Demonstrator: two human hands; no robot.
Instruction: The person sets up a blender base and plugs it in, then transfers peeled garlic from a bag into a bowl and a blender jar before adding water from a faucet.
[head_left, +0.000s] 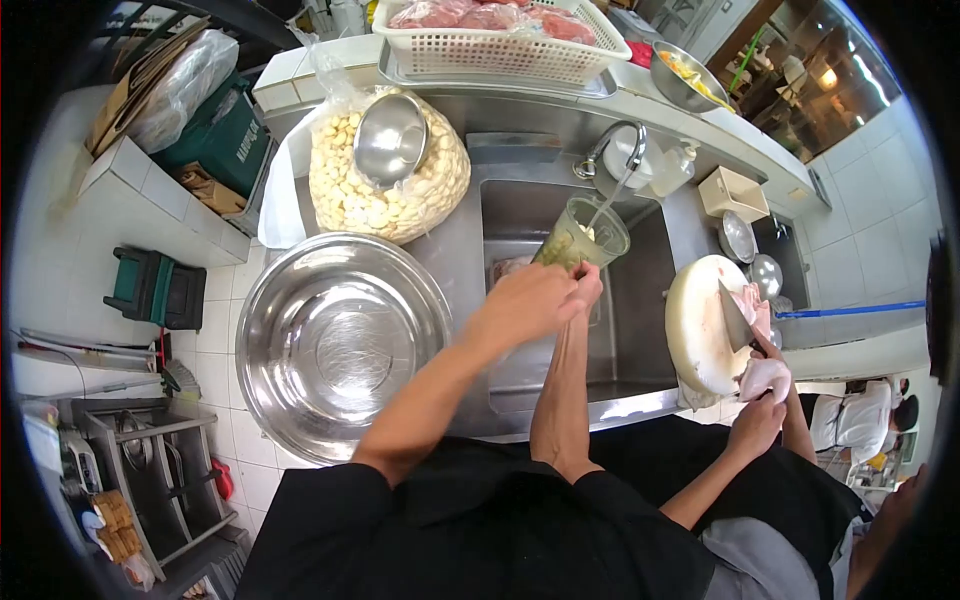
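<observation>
A clear plastic jug (580, 240), cloudy green inside and with a pale piece near its mouth, is tilted over the sink (640, 340). Water runs into it from the curved faucet (622, 150). My right hand (590, 284) is closed at the jug's lower side, apparently gripping it. My left hand (528, 302) is closed beside it, its fingertips meeting my right hand; what they hold is hidden. Left of the sink stands a bag of peeled garlic cloves (345, 205) with a steel bowl (391, 140) on top. A large steel basin (345, 350) sits in front of the bag.
At right, a co-worker's hands (757, 425) hold raw meat and a knife (736, 318) at a round cutting board (695, 330). A white basket of meat (500, 45) stands on the back ledge. A soap bottle (674, 170) is beside the faucet.
</observation>
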